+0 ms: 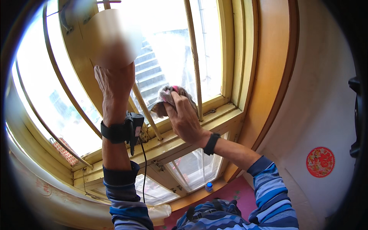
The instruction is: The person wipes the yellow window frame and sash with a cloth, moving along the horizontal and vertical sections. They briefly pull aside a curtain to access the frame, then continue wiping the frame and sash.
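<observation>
My right hand (pixel 185 122) presses a crumpled grey and pink cloth (pixel 169 96) to the lower part of a window pane (pixel 178 57), between two upright bars of a yellow-painted wooden window. My left hand (pixel 115 72) is raised at the upper left, near the window's middle frame post (pixel 83 31). A pale blurred patch covers its fingers, so what it touches is hidden. A black strap with a small black device (pixel 135 129) and a cable sits on my left wrist; a black band (pixel 212 143) is around my right wrist.
Upright bars (pixel 194 57) cross the window in front of me. Lower panes (pixel 195 169) lie beneath the yellow rail (pixel 212 120). A blue-capped small container (pixel 209 187) stands on the wooden sill below. A red round decoration (pixel 320 162) is on the white wall at right.
</observation>
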Demonstrator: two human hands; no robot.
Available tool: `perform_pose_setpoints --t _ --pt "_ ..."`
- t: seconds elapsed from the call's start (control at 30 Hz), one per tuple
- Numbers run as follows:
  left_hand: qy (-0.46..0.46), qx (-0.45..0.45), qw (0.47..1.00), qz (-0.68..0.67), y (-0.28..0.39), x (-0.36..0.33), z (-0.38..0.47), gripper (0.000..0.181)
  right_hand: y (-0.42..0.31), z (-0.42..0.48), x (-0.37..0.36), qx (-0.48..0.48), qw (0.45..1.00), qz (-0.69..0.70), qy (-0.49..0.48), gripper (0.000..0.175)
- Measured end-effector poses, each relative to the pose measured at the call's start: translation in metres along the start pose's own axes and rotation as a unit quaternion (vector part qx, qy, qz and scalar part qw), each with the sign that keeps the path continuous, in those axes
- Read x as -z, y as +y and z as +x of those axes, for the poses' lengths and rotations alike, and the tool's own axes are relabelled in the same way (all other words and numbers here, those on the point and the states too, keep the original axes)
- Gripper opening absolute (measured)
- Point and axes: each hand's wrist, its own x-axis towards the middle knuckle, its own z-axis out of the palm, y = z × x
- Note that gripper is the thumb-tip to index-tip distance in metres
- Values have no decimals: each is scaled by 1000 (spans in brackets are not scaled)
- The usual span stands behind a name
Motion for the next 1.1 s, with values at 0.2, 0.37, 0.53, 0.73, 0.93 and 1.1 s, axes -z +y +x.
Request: perform_pose_setpoints --t 0.2,0.37,0.53,0.73,0.93,1.1 --pt "11 -10 1000 -4 0 1 -1 52 16 126 -15 45 993 -40 106 53" --pt "108 -97 989 -20 -4 -5 3 21 36 237 13 -12 984 -67 166 35" --pt "53 -17 998 -17 -2 -3 3 49 42 230 6 31 977 -88 192 38" --pt "40 -6 998 -41 2 2 2 48 7 57 -8 43 997 -27 58 64" --pt "60 -18 998 -18 2 1 2 46 11 4 20 28 994 27 -98 41" --pt "69 -28 997 -5 2 0 3 46 6 16 49 -65 978 172 -101 49"
